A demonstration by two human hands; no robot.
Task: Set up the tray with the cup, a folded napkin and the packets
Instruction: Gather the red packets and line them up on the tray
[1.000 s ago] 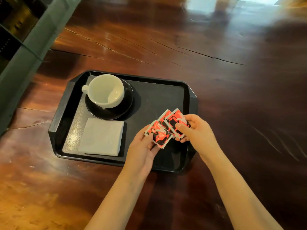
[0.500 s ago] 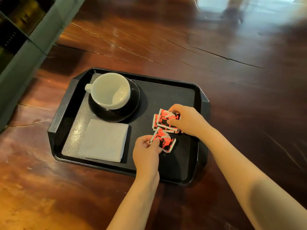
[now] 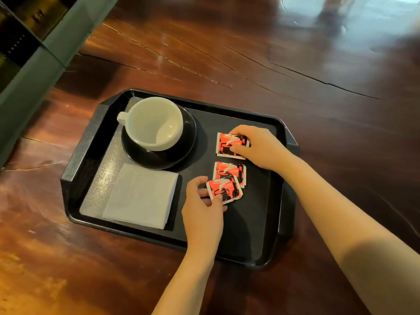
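Both hands are over the right half of the black tray, working the red packets. The right hand has its fingers curled onto the far packet, which lies flat toward the tray's far edge. The left hand pinches the near packet by its left side, thumb on top. That one overlaps the near edge of the middle packet. The white cup stands on a black saucer in the far-left corner. The folded napkin lies flat in the near-left corner.
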